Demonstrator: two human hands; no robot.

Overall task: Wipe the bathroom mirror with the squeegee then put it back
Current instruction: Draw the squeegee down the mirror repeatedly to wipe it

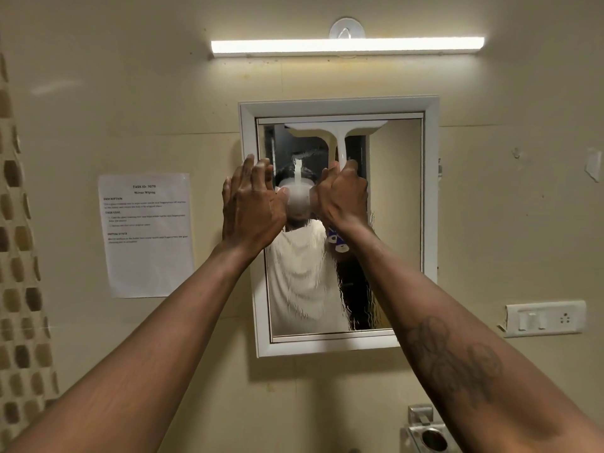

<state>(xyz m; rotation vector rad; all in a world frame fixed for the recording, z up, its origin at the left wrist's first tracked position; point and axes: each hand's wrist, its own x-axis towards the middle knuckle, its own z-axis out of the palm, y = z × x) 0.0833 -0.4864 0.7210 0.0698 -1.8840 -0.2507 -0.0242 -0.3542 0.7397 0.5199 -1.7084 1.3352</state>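
Observation:
A white-framed mirror (402,223) hangs on the beige wall, its glass streaked with water drops. A white T-shaped squeegee (340,130) lies against the glass with its blade along the mirror's top edge. My right hand (343,196) is shut on the lower end of its handle. My left hand (250,204) is raised just left of it, fingers together and extended over the mirror's left edge, holding nothing. Whether it touches the frame I cannot tell. The reflection shows a person in a white shirt.
A lit tube light (346,46) runs above the mirror, with a round white hook (346,27) over it. A printed task sheet (147,233) is taped at left. A switch plate (544,318) sits at right, a metal holder (428,433) below it.

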